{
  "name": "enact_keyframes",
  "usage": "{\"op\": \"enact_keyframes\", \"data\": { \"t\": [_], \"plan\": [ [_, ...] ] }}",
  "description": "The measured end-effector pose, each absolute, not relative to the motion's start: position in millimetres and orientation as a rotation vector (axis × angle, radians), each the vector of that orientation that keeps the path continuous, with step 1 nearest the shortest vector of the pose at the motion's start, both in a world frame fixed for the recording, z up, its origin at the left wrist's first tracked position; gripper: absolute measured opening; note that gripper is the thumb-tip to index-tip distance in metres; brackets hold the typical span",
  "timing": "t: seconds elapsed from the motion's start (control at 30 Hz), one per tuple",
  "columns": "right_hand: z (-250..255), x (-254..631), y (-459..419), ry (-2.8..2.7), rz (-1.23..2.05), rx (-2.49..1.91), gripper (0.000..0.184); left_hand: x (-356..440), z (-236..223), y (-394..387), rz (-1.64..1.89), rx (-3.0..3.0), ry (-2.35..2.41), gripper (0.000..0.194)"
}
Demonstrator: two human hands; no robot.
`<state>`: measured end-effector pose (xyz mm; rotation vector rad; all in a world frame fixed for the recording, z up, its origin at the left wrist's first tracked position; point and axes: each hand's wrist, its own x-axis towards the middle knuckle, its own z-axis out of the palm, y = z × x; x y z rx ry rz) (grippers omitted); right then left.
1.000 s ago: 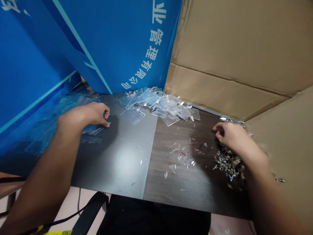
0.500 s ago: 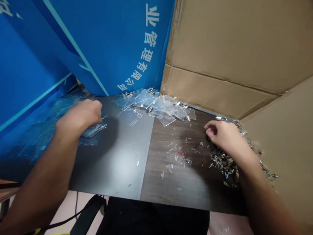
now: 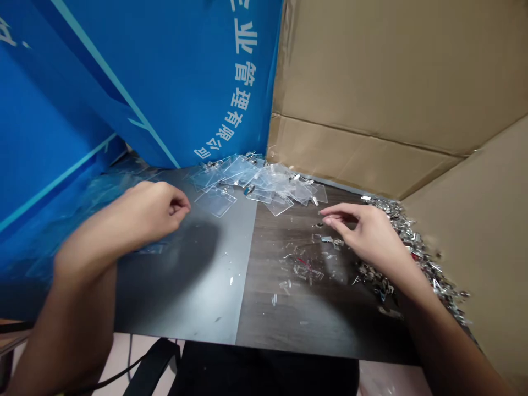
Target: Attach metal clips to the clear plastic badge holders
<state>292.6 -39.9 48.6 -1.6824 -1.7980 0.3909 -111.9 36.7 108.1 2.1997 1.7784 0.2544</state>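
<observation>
Above the left part of the table, my left hand [image 3: 154,212] is closed with its fingers curled; what it holds, if anything, is hidden. Beneath and behind it lies a pile of thin clear plastic sleeves [image 3: 113,190]. My right hand [image 3: 367,231] hovers over the wood-grain part, thumb and forefinger nearly together; anything between the tips is too small to make out. Just below those fingertips shows a small metal clip [image 3: 327,240]. A large heap of metal badge clips [image 3: 416,242] lies beside and behind my right wrist.
Clear badge holders with clips [image 3: 259,179] are piled at the back middle. Small clear strips and a red sliver [image 3: 304,263] are scattered on the table [image 3: 280,324]. A blue printed panel [image 3: 165,82] and cardboard walls [image 3: 363,71] close off the back and right.
My left hand has moved right, away from the sleeves. My right hand has shifted left from the clip heap, and a metal clip now shows below its fingertips. The view has shifted slightly.
</observation>
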Motion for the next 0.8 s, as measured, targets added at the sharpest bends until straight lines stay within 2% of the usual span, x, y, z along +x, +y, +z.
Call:
{"op": "enact_keyframes", "data": {
  "t": [0.1, 0.2, 0.37, 0.57, 0.67, 0.8],
  "plan": [
    [48, 280, -42, -1.798, 0.496, -1.533, 0.023, -89, 112, 36, 0.205, 2.166, 1.578, 0.023],
    [40, 264, -43, -1.690, 0.611, -1.417, 0.030, -64, 102, 35, 0.357, 1.973, 1.224, 0.031],
    [20, 238, -51, -1.455, 1.125, -1.270, 0.033, -30, 56, 27, 0.612, 1.515, 0.950, 0.023],
    [15, 216, -66, -1.741, 1.026, -1.354, 0.018, -3, 11, 8, 0.803, 1.284, 0.956, 0.017],
    [14, 212, -68, -1.753, 1.016, -1.325, 0.018, 0, 3, 1, 0.783, 1.269, 0.888, 0.029],
    [11, 213, -66, -1.675, 1.048, -1.253, 0.019, -4, 3, 0, 0.700, 1.284, 0.723, 0.061]
  ]
}}
